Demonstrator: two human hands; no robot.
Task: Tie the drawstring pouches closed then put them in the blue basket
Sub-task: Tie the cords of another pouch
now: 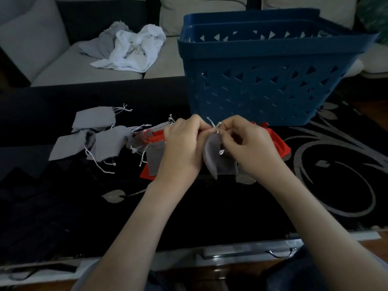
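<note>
A grey drawstring pouch (214, 159) hangs between my hands above the dark table. My left hand (181, 147) pinches its gathered neck and white string. My right hand (245, 143) pinches the other string end (217, 127) close by. Several grey pouches (94, 133) with loose white strings lie spread at the left. Red pouches (277, 139) lie under and behind my hands. The blue basket (270, 80) stands just behind my hands; its inside is mostly hidden.
The table (346, 175) is covered by a black cloth with silver leaf patterns. A sofa (42, 55) stands behind it with a heap of white and grey cloth (128, 49) on the seat. The table's near edge (231, 250) runs below my forearms.
</note>
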